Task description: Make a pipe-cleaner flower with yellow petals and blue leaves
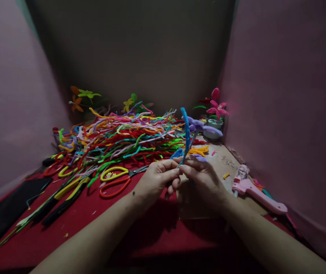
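Observation:
My left hand [163, 176] and my right hand [201, 175] meet over the near part of the table. Both pinch the lower end of a bent blue pipe cleaner [187, 131], which rises upright from the fingertips. Another blue loop [177, 153] shows just behind the fingers. A purple pipe-cleaner flower [198, 125] appears just behind the blue strand; whether my right hand also holds its stem I cannot tell. Scissors [117, 182] with yellow and red handles lie left of my left hand.
Behind my hands spreads a large heap of colourful pipe cleaners [128, 137]. A pink glue gun [258, 192] lies on a board [220, 152] at right. Pliers [68, 194] and a black flat object [11, 209] lie left. A pink flower [218, 109] stands by a jar [213, 128].

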